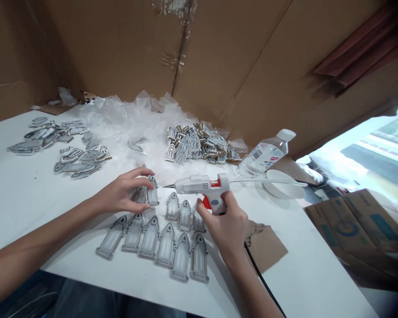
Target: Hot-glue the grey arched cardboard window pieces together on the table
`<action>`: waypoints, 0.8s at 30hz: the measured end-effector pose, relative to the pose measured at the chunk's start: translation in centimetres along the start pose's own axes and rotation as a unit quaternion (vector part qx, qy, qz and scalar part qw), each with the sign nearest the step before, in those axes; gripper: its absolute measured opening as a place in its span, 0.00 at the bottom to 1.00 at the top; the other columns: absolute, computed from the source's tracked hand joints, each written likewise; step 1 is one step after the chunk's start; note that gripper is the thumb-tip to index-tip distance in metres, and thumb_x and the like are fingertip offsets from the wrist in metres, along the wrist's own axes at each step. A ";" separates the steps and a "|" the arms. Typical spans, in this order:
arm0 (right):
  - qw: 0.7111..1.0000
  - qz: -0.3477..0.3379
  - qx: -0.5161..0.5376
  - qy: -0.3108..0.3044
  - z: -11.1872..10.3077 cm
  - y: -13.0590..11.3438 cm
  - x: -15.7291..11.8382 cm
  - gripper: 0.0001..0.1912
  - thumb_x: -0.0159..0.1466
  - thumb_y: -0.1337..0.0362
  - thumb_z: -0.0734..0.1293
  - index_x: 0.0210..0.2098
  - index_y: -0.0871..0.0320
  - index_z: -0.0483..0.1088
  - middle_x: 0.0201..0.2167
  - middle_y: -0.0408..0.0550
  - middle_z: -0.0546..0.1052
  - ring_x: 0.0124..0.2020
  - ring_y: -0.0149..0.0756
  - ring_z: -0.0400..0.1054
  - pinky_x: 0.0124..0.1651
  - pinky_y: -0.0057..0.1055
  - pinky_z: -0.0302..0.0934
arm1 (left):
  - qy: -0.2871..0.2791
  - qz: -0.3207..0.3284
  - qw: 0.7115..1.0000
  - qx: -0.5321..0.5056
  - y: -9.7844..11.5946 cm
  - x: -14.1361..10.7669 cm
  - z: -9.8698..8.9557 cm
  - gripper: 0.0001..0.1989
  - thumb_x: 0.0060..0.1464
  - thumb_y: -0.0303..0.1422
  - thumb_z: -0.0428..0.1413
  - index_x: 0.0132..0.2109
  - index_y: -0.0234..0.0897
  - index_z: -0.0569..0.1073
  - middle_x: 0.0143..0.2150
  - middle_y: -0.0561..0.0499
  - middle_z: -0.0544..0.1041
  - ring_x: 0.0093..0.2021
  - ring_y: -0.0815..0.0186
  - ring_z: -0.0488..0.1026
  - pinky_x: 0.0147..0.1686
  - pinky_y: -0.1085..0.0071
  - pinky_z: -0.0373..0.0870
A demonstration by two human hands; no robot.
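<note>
My right hand [227, 225] is wrapped round the handle of a white-and-red hot glue gun [195, 184], whose nozzle points left. A clear glue stick [265, 180] runs out of its back end. Just left of the nozzle tip, my left hand [132, 192] grips a small grey arched window piece [152, 194] between thumb and fingers; another piece behind it is partly hidden. Below both hands, several larger arched window pieces [166, 245] lie in a row, with a shorter row of smaller ones [185, 214] above them, partly covered by my right hand.
A heap of small window pieces [199, 143] lies at the back, before crumpled clear plastic [126, 117]. More grey pieces [46, 137] lie far left. A water bottle [263, 154] leans near a white bowl [281, 187]. Torn cardboard [267, 249] and a black cord [260, 274] are at right.
</note>
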State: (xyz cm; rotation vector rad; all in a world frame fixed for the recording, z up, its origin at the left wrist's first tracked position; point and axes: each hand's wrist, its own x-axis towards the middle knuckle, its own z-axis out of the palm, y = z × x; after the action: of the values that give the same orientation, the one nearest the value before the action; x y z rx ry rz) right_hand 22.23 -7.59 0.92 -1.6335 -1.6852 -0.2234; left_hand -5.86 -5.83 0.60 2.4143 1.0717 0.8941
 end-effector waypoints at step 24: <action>1.000 -0.021 0.015 -0.010 0.2 -0.3 -0.5 0.15 0.53 0.52 0.67 0.27 0.55 0.61 0.16 0.36 0.64 0.16 0.28 0.57 0.23 0.26 0.53 | 0.047 0.013 0.996 -0.079 0.3 -0.5 0.5 0.28 0.47 0.36 0.65 0.51 0.42 0.60 0.59 0.39 0.68 0.61 0.52 0.66 0.58 0.55 0.64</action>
State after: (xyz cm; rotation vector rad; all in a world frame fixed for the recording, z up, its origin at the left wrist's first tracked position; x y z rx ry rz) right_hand 21.85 -7.89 0.61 -1.5846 -1.7307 -0.2023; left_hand -5.68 -6.42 0.19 2.2808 0.9654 1.0692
